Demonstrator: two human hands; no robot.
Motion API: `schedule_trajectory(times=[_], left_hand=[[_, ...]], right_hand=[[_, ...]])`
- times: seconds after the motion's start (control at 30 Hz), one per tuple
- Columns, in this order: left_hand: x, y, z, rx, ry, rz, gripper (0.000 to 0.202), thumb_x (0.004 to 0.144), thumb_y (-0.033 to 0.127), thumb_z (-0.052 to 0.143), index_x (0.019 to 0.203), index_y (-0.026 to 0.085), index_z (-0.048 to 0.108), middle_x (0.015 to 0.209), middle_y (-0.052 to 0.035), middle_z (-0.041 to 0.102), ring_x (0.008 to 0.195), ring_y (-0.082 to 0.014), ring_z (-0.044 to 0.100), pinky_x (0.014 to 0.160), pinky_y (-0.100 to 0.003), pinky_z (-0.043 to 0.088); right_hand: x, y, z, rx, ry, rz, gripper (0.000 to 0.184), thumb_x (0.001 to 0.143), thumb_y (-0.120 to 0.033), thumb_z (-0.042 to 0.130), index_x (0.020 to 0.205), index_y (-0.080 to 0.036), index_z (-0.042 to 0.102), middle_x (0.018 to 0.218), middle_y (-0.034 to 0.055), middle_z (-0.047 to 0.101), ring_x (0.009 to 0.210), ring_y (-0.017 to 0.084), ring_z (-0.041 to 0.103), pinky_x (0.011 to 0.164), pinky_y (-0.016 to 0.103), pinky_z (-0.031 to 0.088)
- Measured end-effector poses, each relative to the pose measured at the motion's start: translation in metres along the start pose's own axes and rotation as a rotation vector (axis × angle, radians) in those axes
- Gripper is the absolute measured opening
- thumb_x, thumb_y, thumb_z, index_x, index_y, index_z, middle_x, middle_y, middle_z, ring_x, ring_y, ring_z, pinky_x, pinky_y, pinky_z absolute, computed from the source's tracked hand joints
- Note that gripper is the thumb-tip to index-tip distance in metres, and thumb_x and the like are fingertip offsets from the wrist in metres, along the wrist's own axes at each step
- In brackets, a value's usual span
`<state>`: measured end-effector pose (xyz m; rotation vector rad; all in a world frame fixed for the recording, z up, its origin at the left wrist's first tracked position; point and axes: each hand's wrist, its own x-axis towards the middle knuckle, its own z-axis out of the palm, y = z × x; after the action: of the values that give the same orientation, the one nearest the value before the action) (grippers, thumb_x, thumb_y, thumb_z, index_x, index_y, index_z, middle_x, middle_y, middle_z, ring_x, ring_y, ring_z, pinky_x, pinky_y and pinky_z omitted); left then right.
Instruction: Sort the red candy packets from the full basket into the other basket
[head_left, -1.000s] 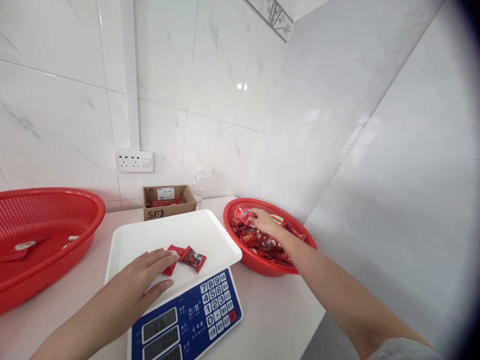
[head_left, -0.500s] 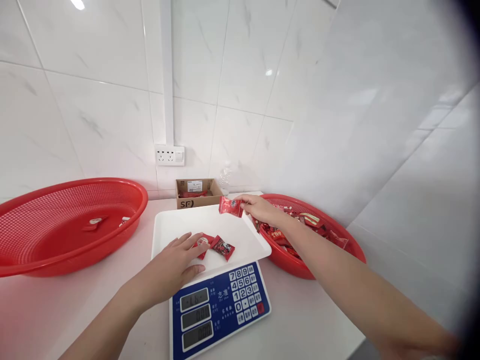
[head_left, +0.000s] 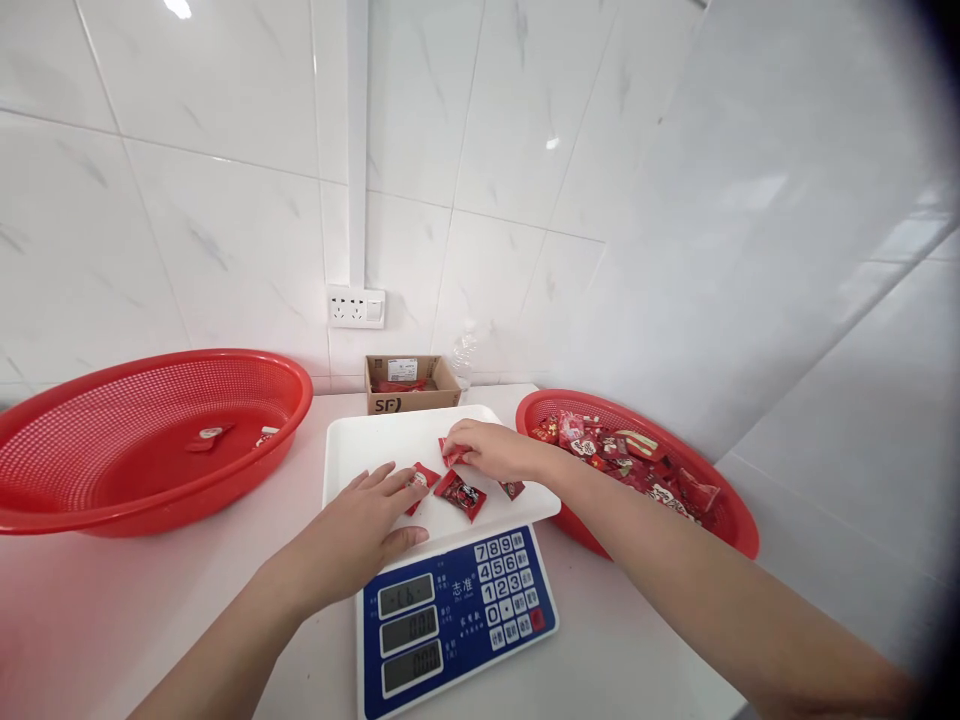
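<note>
A digital scale (head_left: 457, 610) with a blue keypad panel carries a white tray (head_left: 360, 440). My right hand (head_left: 487, 450) is over the tray, its fingers closed on a small red candy packet (head_left: 451, 455), partly hidden by them. My left hand (head_left: 367, 515) rests at the tray's near left edge with fingers spread, the fingertips at a red wrapped candy (head_left: 426, 474). Between the hands lies a dark-red candy packet (head_left: 460, 494). Another dark packet (head_left: 512, 489) shows partly beneath my right wrist.
To the right stands a red basket (head_left: 739, 510) full of red-wrapped sweets. A larger red basket (head_left: 90, 390) at the left holds a few packets. Behind the scale are a cardboard box (head_left: 427, 402) and a clear plastic bottle (head_left: 465, 355), near the tiled wall.
My right hand has lowered its red packet from above the tray's far right down onto the tray. A dark packet now shows under that wrist. My left hand keeps its place at the tray.
</note>
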<state>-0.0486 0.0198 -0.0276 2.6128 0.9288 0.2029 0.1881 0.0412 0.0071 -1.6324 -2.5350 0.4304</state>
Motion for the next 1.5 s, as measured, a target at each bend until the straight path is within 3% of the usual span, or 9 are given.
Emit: schedule_trajectory(times=[0.13,0.4,0.53,0.67,0.9,1.07,1.17,1.27,1.5], left_hand=[[-0.001,-0.001,0.002,-0.006,0.02,0.028,0.051,0.092,0.052,0.037,0.138,0.03,0.039,0.148,-0.0042,0.035,0.139,-0.0315,0.02,0.109,-0.053,0.028],[-0.001,0.002,0.004,-0.01,0.023,0.029,0.051,0.092,0.052,0.038,0.139,0.032,0.036,0.15,-0.0042,0.033,0.14,-0.0321,0.018,0.108,-0.055,0.027],[-0.003,0.008,-0.002,0.005,-0.012,0.002,0.054,0.092,0.051,0.037,0.142,0.03,0.033,0.151,-0.0047,0.028,0.14,-0.0318,0.016,0.109,-0.054,0.025],[-0.006,0.011,-0.007,0.007,-0.007,-0.004,0.056,0.092,0.05,0.039,0.143,0.028,0.031,0.152,-0.0064,0.027,0.14,-0.0312,0.016,0.109,-0.054,0.025],[-0.004,0.008,-0.002,0.003,0.026,0.037,0.052,0.091,0.049,0.042,0.139,0.029,0.037,0.15,-0.0065,0.032,0.138,-0.0308,0.023,0.109,-0.054,0.025],[-0.003,0.005,0.0,0.007,0.025,0.043,0.051,0.092,0.05,0.04,0.139,0.029,0.038,0.149,-0.0064,0.034,0.138,-0.0302,0.024,0.109,-0.052,0.026],[-0.004,0.005,0.0,0.0,0.039,0.053,0.051,0.092,0.05,0.041,0.138,0.03,0.038,0.147,-0.0051,0.037,0.137,-0.0293,0.026,0.109,-0.051,0.026],[-0.004,0.007,-0.001,-0.005,0.024,0.045,0.05,0.092,0.051,0.04,0.138,0.031,0.038,0.146,-0.0043,0.04,0.136,-0.029,0.029,0.11,-0.051,0.024],[-0.005,0.008,0.001,0.006,-0.015,0.029,0.051,0.093,0.047,0.039,0.141,0.031,0.033,0.148,-0.0059,0.035,0.138,-0.0299,0.024,0.11,-0.051,0.023]], right_hand=[[-0.003,-0.004,-0.004,0.04,0.038,-0.028,0.03,0.08,-0.006,0.045,0.088,-0.02,0.07,0.104,0.006,0.064,0.095,0.02,0.06,0.084,0.032,0.047],[0.036,-0.033,-0.01,0.325,0.305,0.086,0.027,0.089,-0.024,0.047,0.11,-0.017,0.062,0.104,0.0074,0.066,0.089,0.017,0.061,0.079,0.032,0.047],[0.059,-0.042,-0.003,0.312,0.271,0.029,0.035,0.087,-0.03,0.052,0.118,-0.013,0.058,0.113,0.0126,0.064,0.104,0.021,0.059,0.088,0.034,0.046],[0.053,-0.042,0.003,0.158,0.256,0.004,0.041,0.087,-0.025,0.052,0.125,-0.012,0.054,0.134,0.014,0.052,0.127,0.025,0.043,0.106,0.038,0.032],[0.025,-0.038,0.015,-0.013,0.099,-0.011,0.044,0.087,-0.026,0.052,0.13,-0.02,0.053,0.135,0.0133,0.05,0.127,0.029,0.043,0.103,0.044,0.035],[0.032,-0.037,0.021,-0.028,0.106,-0.077,0.05,0.092,-0.02,0.041,0.142,-0.029,0.036,0.148,0.0105,0.034,0.135,0.028,0.032,0.106,0.05,0.03],[0.039,-0.037,0.02,-0.078,0.053,-0.126,0.045,0.093,-0.019,0.036,0.137,-0.031,0.044,0.148,0.0067,0.036,0.136,0.03,0.028,0.105,0.055,0.027],[0.042,-0.032,0.017,-0.105,0.018,-0.136,0.042,0.092,-0.017,0.038,0.129,-0.031,0.053,0.142,0.003,0.045,0.133,0.03,0.032,0.104,0.055,0.029],[0.027,-0.012,0.023,0.011,0.159,-0.065,0.042,0.087,-0.012,0.043,0.125,-0.021,0.058,0.131,0.0089,0.055,0.118,0.023,0.051,0.1,0.039,0.039]])
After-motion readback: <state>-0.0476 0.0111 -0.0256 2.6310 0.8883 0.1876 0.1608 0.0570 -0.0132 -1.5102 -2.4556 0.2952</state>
